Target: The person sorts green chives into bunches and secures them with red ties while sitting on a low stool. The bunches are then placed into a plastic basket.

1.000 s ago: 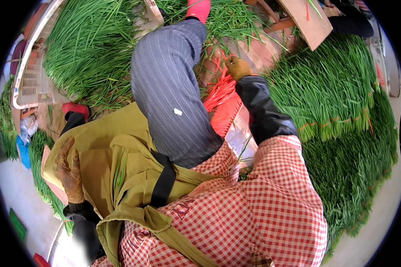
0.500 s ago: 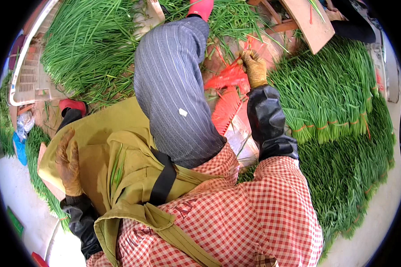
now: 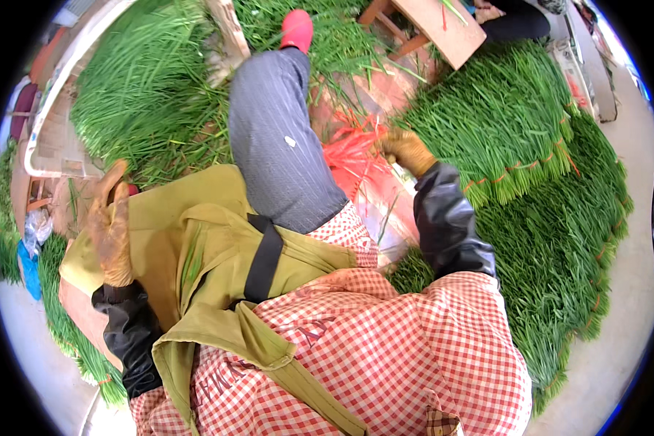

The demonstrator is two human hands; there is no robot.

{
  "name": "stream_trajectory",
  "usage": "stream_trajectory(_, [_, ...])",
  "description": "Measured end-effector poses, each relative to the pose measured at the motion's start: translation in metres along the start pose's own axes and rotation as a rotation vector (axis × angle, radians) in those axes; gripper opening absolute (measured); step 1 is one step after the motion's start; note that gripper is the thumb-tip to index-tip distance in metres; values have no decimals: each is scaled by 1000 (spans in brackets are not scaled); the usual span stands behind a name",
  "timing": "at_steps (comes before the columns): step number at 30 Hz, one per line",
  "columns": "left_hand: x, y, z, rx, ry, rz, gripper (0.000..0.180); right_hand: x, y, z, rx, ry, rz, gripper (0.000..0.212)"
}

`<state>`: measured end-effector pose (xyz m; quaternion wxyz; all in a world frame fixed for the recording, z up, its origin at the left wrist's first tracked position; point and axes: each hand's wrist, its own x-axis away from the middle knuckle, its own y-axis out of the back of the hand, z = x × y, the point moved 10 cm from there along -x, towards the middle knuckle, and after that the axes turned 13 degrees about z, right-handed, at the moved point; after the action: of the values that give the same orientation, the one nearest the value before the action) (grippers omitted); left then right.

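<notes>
Reaching further forward, right hand (image 3: pixel 407 150) fingers seemingly grasping red ties (image 3: pixel 352 154); left hand (image 3: pixel 112 225) released.

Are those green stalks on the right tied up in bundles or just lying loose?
Tied in bundles. The green stalks on the right lie in neat stacked rows, with thin red bands crossing them near their cut ends.
</notes>
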<state>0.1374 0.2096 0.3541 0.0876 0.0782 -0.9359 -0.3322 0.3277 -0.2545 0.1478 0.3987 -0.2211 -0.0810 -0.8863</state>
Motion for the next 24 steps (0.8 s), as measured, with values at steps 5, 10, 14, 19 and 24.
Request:
stream_trajectory(5, [3,-11,-57,382,-188,66,42,-13,-149,219,-50,41,400,22])
stream_trajectory(10, [37,-26,-64,1033,-216,235,63,-39,-332,301,48,110,660,23])
stream_trajectory(14, [78,10,-11,1035,-80,100,49,-69,-444,312,144,248,842,24])
stream_trajectory(19, [159,68,77,1132,35,-143,47,-109,-507,264,106,185,893,24])
stream_trajectory(24, [268,150,194,1090,176,-611,45,-154,-510,163,233,-116,871,26])
